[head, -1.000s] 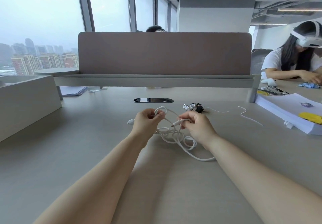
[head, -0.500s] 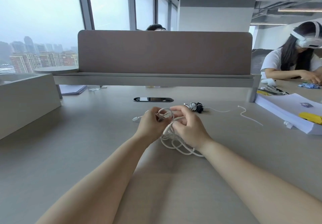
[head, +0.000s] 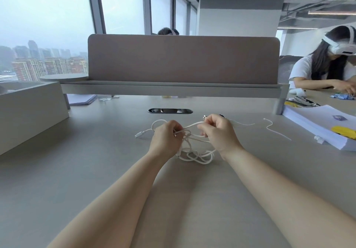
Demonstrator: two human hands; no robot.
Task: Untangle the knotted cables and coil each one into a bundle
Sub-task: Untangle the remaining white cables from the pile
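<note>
A tangle of white cables (head: 194, 154) lies on the grey desk (head: 77, 170) between my hands. My left hand (head: 166, 138) pinches a strand at the knot's left side, and a plug end (head: 138, 135) trails out to the left of it. My right hand (head: 217, 132) pinches another strand, which runs taut from the knot up to its fingers. Loose loops hang down to the desk below both hands. A small black and white coiled bundle (head: 221, 116) is mostly hidden behind my right hand.
A thin white cable (head: 275, 130) lies to the right. A white paper stack (head: 323, 126) with a yellow object (head: 344, 131) sits at the far right. A cable port (head: 170, 111) and a brown divider (head: 183, 58) are ahead. A grey box (head: 28, 109) stands left. Another person sits far right.
My hands came together over the knot, then drew apart. My right hand has pulled a strand up and to the right, and the plug end now lies farther left.
</note>
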